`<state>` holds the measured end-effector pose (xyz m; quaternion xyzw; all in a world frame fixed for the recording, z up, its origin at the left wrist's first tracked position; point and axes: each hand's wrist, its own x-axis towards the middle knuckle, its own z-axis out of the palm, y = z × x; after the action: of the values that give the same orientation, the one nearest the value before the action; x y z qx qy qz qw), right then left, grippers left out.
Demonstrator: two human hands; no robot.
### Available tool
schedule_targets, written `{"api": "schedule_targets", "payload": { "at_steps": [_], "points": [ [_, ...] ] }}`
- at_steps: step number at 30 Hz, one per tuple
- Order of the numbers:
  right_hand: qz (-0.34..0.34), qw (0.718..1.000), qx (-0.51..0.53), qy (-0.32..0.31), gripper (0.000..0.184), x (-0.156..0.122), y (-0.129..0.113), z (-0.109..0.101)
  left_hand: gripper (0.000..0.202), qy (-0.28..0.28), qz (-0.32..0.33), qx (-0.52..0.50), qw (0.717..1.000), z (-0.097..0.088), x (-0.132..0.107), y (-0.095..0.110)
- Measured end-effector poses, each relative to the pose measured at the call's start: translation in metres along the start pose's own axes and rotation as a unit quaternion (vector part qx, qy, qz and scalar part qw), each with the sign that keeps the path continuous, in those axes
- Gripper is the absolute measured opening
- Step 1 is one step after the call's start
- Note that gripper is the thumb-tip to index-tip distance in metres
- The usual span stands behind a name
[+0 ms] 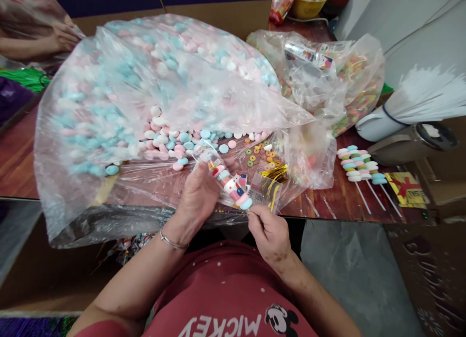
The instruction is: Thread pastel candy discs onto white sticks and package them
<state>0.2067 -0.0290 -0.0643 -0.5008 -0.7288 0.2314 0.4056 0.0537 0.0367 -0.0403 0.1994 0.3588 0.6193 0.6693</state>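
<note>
A candy skewer [233, 186] of pastel discs sits inside a clear printed wrapper [207, 155], tilted over the table's front edge. My left hand [199, 193] holds the wrapper, its thumb along the upper part. At the lower end, the fingers of my right hand [268, 232] are pinched together just below the last blue disc; the stick there is mostly hidden. Gold twist ties [274, 176] lie just beyond on a small clear packet. Loose pink, white and blue candies [174, 142] and small ring candies [267, 151] are spread behind my hands.
A huge clear bag of pastel candies [163, 70] covers the table's left and middle. Behind it stands a bag of ring candies [358, 79]. At right are finished-looking candy skewers [360, 164], a yellow card [406, 189], a mug of white sticks [378, 123] and a metal jug [411, 143]. Another person's hand [65, 36] shows upper left.
</note>
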Motion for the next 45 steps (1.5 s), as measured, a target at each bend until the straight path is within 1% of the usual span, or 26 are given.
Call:
{"api": "schedule_targets", "payload": {
  "at_steps": [3,6,8,10,12,13,15,16,17,18,20,21,22,23,24,25,26,28,31,33,35,37,38,41,43,45],
  "points": [
    [-0.061,0.998,-0.029,0.008,0.017,0.0,0.0,0.003,0.039,0.02,0.015,-0.026,0.999,-0.001,0.015,0.01],
    [-0.101,0.99,-0.095,0.029,0.015,-0.001,0.003,0.008,0.025,0.048,0.023,-0.048,0.997,0.002,0.021,0.01],
    [-0.12,0.982,-0.137,0.052,0.015,-0.003,0.005,0.01,0.022,0.068,0.036,-0.052,0.996,0.005,0.02,0.008],
    [-0.129,0.978,-0.147,0.071,0.016,-0.004,0.007,0.011,0.024,0.074,0.046,-0.049,0.995,0.009,0.017,0.005],
    [-0.102,0.986,-0.113,0.069,0.018,-0.006,0.007,0.012,0.029,0.057,0.047,-0.05,0.996,0.012,0.014,0.002],
    [-0.07,0.993,-0.078,0.06,0.018,-0.006,0.006,0.012,0.032,0.046,0.044,-0.052,0.997,0.013,0.012,0.001],
    [0.027,0.999,0.025,0.029,0.02,-0.007,0.003,0.013,0.036,0.027,0.035,-0.059,0.997,0.016,0.009,-0.001],
    [0.086,0.992,0.095,0.011,0.021,-0.007,0.002,0.014,0.037,0.02,0.032,-0.062,0.997,0.017,0.008,-0.002],
    [0.149,0.973,0.174,-0.006,0.021,-0.006,0.0,0.016,0.038,0.014,0.029,-0.063,0.998,0.018,0.007,-0.004],
    [0.209,0.943,0.258,-0.019,0.022,-0.005,-0.001,0.017,0.038,0.007,0.024,-0.061,0.998,0.019,0.005,-0.007],
    [0.31,0.856,0.413,-0.033,0.024,0.0,-0.005,0.021,0.037,-0.012,0.011,-0.055,0.998,0.022,0.0,-0.014],
    [0.344,0.812,0.471,-0.032,0.025,0.003,-0.007,0.022,0.036,-0.021,0.001,-0.049,0.999,0.023,-0.003,-0.019],
    [0.366,0.774,0.515,-0.029,0.026,0.006,-0.009,0.024,0.034,-0.027,-0.01,-0.042,0.999,0.024,-0.007,-0.024],
    [0.38,0.749,0.543,-0.023,0.028,0.008,-0.01,0.025,0.033,-0.029,-0.021,-0.036,0.999,0.024,-0.01,-0.029],
    [0.385,0.735,0.558,-0.017,0.029,0.01,-0.011,0.026,0.031,-0.027,-0.03,-0.032,0.999,0.024,-0.013,-0.033],
    [0.384,0.733,0.562,-0.012,0.03,0.011,-0.011,0.026,0.03,-0.023,-0.035,-0.027,0.999,0.024,-0.015,-0.036],
    [0.377,0.739,0.558,-0.006,0.031,0.011,-0.011,0.026,0.031,-0.02,-0.035,-0.022,0.999,0.023,-0.016,-0.037],
    [0.356,0.768,0.533,-0.002,0.031,0.008,-0.008,0.025,0.038,-0.02,-0.025,-0.01,0.999,0.019,-0.015,-0.032],
    [0.327,0.813,0.48,-0.022,0.031,0.002,-0.001,0.021,0.053,-0.01,0.018,0.006,1.0,0.01,-0.006,-0.013],
    [0.31,0.842,0.439,-0.053,0.031,0.0,0.003,0.017,0.056,0.015,0.055,0.006,0.998,0.005,0.001,0.002],
    [0.279,0.875,0.387,-0.079,0.031,-0.001,0.003,0.015,0.051,0.041,0.08,0.007,0.996,0.002,0.006,0.013],
    [0.249,0.903,0.338,-0.095,0.03,0.0,0.001,0.015,0.041,0.064,0.085,0.011,0.994,0.001,0.008,0.017],
    [0.24,0.91,0.323,-0.101,0.03,0.0,0.0,0.016,0.036,0.074,0.081,0.011,0.994,0.002,0.008,0.018],
    [0.233,0.919,0.297,-0.113,0.03,0.001,-0.004,0.017,0.027,0.107,0.067,-0.002,0.992,0.001,0.01,0.018],
    [0.204,0.943,0.242,-0.101,0.03,0.001,-0.004,0.017,0.027,0.13,0.059,-0.011,0.99,-0.002,0.011,0.019],
    [0.127,0.98,0.135,-0.069,0.027,0.001,-0.003,0.017,0.028,0.141,0.05,-0.015,0.989,-0.006,0.012,0.02]
  ]
}}
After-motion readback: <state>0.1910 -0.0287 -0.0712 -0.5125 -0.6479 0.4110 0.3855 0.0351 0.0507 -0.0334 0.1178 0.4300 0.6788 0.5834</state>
